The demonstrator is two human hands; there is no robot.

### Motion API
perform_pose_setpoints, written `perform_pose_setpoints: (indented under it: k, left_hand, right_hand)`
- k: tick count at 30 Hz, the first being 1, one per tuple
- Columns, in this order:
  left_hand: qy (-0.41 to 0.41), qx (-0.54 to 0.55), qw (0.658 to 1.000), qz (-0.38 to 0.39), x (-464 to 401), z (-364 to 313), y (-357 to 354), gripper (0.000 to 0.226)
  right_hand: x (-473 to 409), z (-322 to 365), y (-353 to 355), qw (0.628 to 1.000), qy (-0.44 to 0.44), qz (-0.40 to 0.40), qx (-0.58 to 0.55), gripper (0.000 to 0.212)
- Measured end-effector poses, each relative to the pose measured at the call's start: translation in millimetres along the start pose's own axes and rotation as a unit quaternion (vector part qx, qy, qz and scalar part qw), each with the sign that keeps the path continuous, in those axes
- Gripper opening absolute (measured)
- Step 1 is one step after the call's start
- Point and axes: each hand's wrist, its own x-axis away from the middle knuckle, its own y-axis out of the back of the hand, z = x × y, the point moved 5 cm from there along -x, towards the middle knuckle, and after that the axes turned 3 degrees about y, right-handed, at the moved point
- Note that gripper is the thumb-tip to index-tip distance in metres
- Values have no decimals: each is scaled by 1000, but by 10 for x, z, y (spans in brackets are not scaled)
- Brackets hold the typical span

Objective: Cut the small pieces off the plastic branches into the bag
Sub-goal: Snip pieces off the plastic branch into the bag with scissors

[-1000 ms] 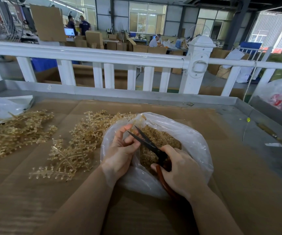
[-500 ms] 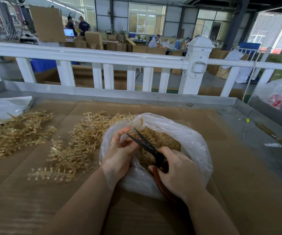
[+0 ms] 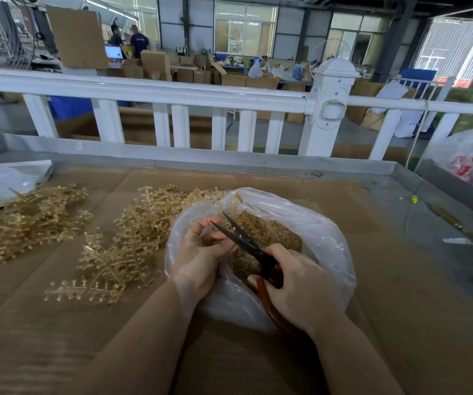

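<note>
Gripping scissors (image 3: 246, 243) – right hand (image 3: 300, 286), blades apart; left hand (image 3: 198, 252) fingers curled, pinching sth small, unclear.

Bright daylight thru rear windows (image 3: 245, 29), soft shadows, wide-angle bowing at edges, foreground cardboard (image 3: 30, 352) slightly blurred

Both your forearms are bare up to the frame's lower edge, no sleeves showing. Your left hand (image 3: 201, 260) and right hand (image 3: 300, 289) are bare too, with short nails.
</note>
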Motion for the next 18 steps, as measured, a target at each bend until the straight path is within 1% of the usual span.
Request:
perform_pose_setpoints:
  k: [3,9,18]
  left_hand:
    - [-2,-8,1000,-5,14,-11,-29,43]
    - [11,12,1000,7,28,-25,-49,39]
    - [18,22,1000,4,31,-30,-29,38]
  right_hand:
    - [-6,7,0,1000,4,3,-2,46]
    - [-20,21,-1,1000,11,9,-3,43]
    - [-43,13,-9,1000,12,17,-6,29]
